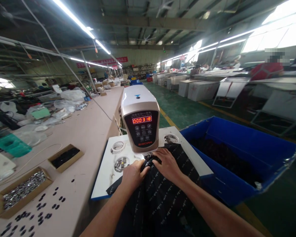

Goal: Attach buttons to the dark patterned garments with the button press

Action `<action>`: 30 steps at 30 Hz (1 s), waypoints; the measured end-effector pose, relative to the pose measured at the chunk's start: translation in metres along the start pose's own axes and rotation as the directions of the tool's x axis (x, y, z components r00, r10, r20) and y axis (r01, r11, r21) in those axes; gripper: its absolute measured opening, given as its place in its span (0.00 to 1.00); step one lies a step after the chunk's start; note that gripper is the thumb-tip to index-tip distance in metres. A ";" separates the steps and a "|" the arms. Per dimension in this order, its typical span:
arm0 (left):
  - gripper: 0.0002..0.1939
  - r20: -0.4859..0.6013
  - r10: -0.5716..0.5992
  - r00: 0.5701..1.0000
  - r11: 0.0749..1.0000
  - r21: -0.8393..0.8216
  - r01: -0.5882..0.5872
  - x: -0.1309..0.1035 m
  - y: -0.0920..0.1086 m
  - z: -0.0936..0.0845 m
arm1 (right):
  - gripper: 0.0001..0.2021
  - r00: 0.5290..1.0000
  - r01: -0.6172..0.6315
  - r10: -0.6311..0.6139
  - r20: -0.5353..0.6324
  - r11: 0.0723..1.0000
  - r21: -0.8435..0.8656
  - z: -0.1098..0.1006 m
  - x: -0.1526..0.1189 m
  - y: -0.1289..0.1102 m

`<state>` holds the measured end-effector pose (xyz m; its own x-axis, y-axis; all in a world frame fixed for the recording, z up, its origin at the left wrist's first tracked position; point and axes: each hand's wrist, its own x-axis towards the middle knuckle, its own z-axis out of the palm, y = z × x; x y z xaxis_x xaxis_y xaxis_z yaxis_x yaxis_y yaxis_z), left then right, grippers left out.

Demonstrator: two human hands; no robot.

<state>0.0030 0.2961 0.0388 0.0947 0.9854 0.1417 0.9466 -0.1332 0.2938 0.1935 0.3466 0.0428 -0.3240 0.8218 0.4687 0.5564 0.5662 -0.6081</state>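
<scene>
A white and gold button machine [141,115] with a red display reading 000318 stands on a white work plate [187,158]. Black fabric with small white print [162,194] lies over the plate and hangs down toward me. My left hand [134,174] grips the bunched fabric just below the machine head, thumb and fingers closed on it. From the right, my right hand [168,164] holds the same fabric, its fingertips close under the head. The fabric's edge between the hands is partly hidden by the fingers.
To the left, a long table [88,131] bears a box of metal pieces [24,189], a box of black pieces [65,158] and several loose black discs [48,216]. A blue bin [273,158] with dark cloth stands right. A person in red [266,70] is far right.
</scene>
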 end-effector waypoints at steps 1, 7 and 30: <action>0.14 0.002 -0.003 1.000 1.000 -0.008 0.003 0.000 0.000 0.000 | 0.16 0.996 0.082 -0.079 0.030 0.991 -0.109 -0.003 0.003 0.001; 0.16 0.020 -0.047 0.999 0.994 -0.095 0.049 0.003 -0.001 0.001 | 0.18 0.951 0.233 -0.163 0.264 0.937 -0.260 -0.009 0.026 0.010; 0.18 0.177 -0.285 0.942 0.911 -0.255 0.324 0.022 0.003 -0.013 | 0.07 0.911 -0.034 0.089 0.402 0.989 -0.141 0.001 0.028 0.016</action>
<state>0.0038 0.3155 0.0551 -0.1264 0.9850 -0.1176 0.8146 0.1707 0.5543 0.1921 0.3785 0.0454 -0.5532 0.8250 0.1157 0.6696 0.5229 -0.5274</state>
